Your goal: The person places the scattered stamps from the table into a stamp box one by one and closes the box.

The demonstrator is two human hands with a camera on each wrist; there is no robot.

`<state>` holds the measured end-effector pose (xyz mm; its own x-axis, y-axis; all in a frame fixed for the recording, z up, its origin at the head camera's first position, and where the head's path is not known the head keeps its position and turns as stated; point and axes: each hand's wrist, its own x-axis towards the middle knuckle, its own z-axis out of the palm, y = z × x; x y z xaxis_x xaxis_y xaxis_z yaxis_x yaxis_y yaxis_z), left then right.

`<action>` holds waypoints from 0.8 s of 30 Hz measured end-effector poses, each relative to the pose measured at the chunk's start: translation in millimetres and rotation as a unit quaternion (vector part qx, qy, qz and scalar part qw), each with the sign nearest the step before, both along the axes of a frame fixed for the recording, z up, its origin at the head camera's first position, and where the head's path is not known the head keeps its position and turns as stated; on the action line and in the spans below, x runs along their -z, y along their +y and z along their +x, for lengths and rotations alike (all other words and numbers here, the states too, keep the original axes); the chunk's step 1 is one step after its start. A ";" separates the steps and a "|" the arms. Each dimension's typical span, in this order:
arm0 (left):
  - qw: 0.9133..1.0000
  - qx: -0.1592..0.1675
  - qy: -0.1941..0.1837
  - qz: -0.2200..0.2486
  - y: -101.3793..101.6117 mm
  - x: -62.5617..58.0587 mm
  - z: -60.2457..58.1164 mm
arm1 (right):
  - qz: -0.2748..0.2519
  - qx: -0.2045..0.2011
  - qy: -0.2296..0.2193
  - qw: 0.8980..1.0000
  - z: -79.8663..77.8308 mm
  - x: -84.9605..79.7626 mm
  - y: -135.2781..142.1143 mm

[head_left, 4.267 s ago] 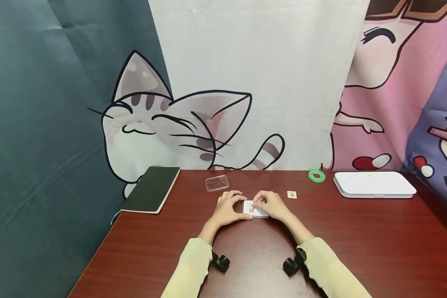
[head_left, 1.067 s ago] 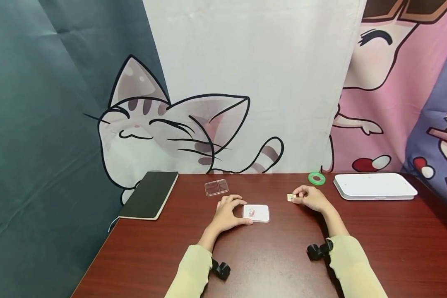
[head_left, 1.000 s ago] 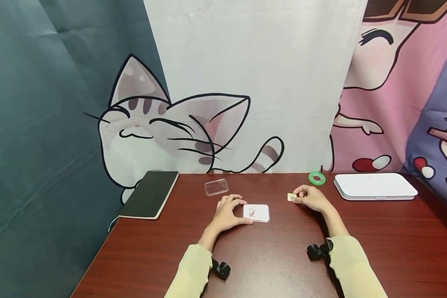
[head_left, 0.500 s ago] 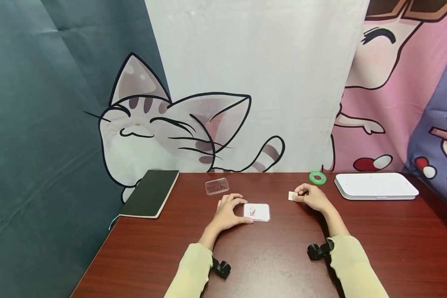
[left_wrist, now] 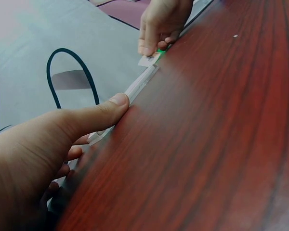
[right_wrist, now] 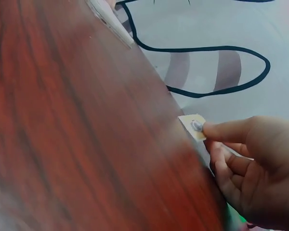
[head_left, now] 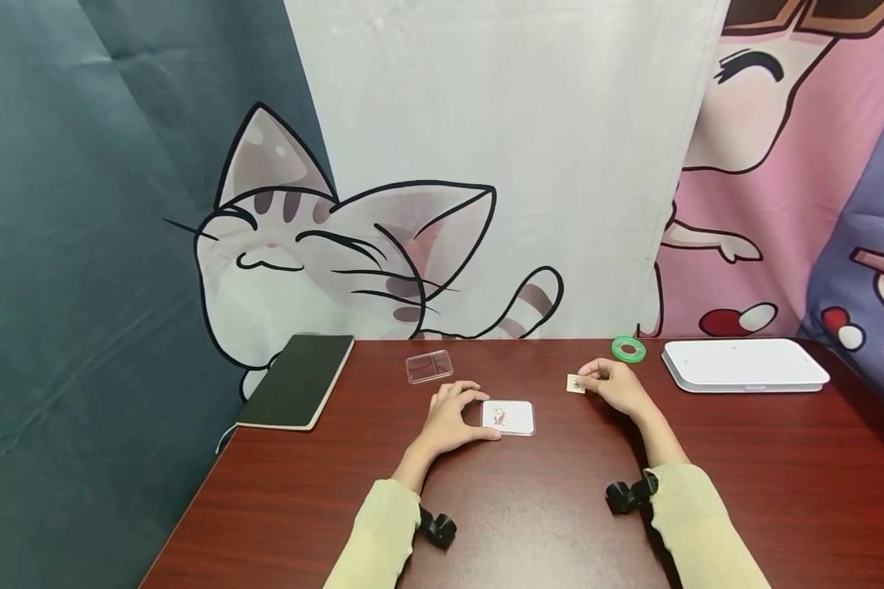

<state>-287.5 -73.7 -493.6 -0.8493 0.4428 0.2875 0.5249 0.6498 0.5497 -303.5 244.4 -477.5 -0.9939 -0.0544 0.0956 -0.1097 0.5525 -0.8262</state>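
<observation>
In the head view, a shallow clear plastic box [head_left: 519,417] holds a white card with a small reddish print. My left hand [head_left: 449,419] grips its left end, thumb at the near edge and fingers at the far edge; the left wrist view shows the thumb [left_wrist: 116,102] against the box's side. Farther right, my right hand [head_left: 615,386] pinches a small cream square of paper [head_left: 574,384], like a sticker. Seen from the right wrist, this square [right_wrist: 188,123] bears a grey printed figure, and thumb and forefinger hold one edge.
A clear lid [head_left: 429,366] lies behind my left hand. The black notebook [head_left: 295,383] is at the left edge. Behind my right hand sits a green ring of tape [head_left: 628,349], with a flat white case [head_left: 744,365] farther right. A printed cloth [head_left: 530,164] hangs behind the table.
My right hand has left the white card in the box, moved right and taken hold of the cream square. In the last half second the square has shifted slightly. My left hand has stayed put.
</observation>
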 end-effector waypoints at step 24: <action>0.999 -0.006 -0.031 0.002 0.3 -0.1 -0.4 | -0.104 -0.084 -0.102 0.986 11.2 -11.2 -66.4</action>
